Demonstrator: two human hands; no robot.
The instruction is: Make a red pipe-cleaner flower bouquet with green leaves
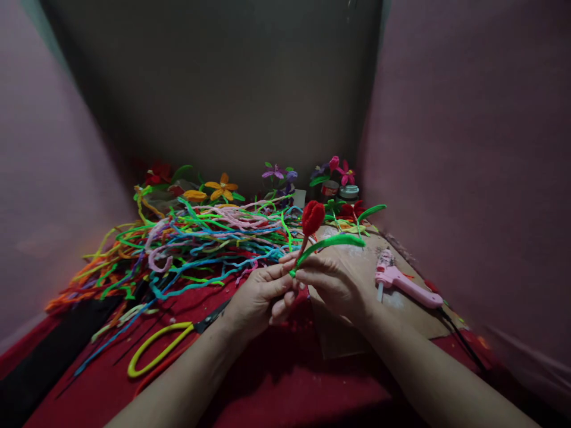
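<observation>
A red pipe-cleaner tulip [313,217] stands tilted slightly right above my two hands, on a reddish stem. A long green pipe-cleaner leaf [334,241] arches off to the right from the stem. My left hand [263,291] is closed, thumb and fingers pinching the lower stem where a bit of green is wrapped. My right hand [328,279] meets it there, its fingers closed around the leaf's base and the stem. The fingers hide most of the lower stem.
Many coloured pipe cleaners [214,232] are heaped at the left. Yellow-handled scissors [163,351] lie near my left forearm. A pink glue gun [405,285] rests on a cardboard sheet [357,333] at the right. Finished flowers, including an orange one [222,188], and a lidded jar [348,192] stand behind.
</observation>
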